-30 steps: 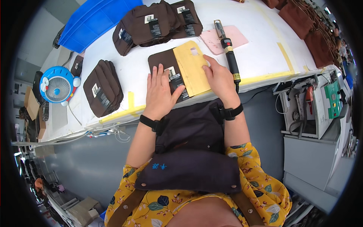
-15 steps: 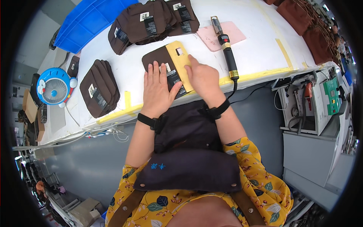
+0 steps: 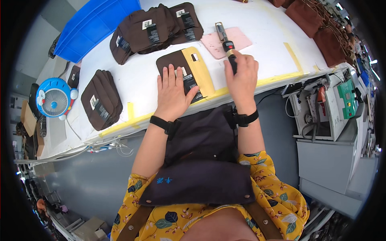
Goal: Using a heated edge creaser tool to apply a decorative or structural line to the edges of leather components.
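Note:
My left hand [image 3: 173, 94] lies flat with fingers spread on a dark brown fabric piece [image 3: 169, 59] bearing a pale label and a dark printed patch. A yellow template [image 3: 204, 78] with a small rectangular cutout covers the fabric's right side, its lower part near my left thumb. To the right, my right hand [image 3: 243, 78] closes round the black handle of a corded soldering-iron-like tool [image 3: 227, 45]. That tool has a metal tip and a red button, and its front end rests over a pink pad [image 3: 242, 39]. My palm hides the handle's lower end.
Fanned brown pieces [image 3: 94, 86] lie at the left, with a larger pile [image 3: 138, 34] farther back. A blue bin [image 3: 90, 30] stands at the far left, and a blue fan [image 3: 54, 102] nearer. Reddish-brown bags [image 3: 305, 18] sit far right. Yellow tape [image 3: 277, 79] follows the table's front edge.
My right hand has left the yellow template and moved right, closing on the tool's handle. My left hand stays on the fabric. The whole view has shifted slightly.

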`<move>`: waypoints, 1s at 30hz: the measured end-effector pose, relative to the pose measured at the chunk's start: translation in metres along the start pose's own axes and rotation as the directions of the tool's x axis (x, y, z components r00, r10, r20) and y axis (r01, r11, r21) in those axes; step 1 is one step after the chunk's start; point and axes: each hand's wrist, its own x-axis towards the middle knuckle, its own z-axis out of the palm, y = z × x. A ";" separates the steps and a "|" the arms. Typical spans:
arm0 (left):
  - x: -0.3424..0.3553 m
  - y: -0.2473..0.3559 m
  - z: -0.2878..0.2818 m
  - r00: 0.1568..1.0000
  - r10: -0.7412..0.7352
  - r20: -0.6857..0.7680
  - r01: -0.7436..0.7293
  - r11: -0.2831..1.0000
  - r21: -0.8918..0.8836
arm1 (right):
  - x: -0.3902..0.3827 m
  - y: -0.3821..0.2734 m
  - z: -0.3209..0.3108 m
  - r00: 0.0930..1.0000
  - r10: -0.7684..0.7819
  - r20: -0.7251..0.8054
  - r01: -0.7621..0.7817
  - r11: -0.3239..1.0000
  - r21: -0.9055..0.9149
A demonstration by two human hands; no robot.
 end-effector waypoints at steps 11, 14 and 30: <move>-0.002 0.013 -0.004 0.998 0.030 -0.052 -0.035 0.995 -0.097 | -0.024 0.022 -0.039 0.744 0.290 0.602 -0.520 0.817 0.249; -0.006 0.011 -0.002 0.994 0.046 -0.095 -0.060 0.987 -0.150 | -0.042 0.013 -0.057 0.808 0.095 0.582 -0.372 0.847 0.379; -0.015 0.015 0.002 0.900 0.283 -0.332 -0.402 0.833 -0.380 | -0.057 -0.037 -0.076 0.815 -0.046 0.578 0.029 0.999 0.038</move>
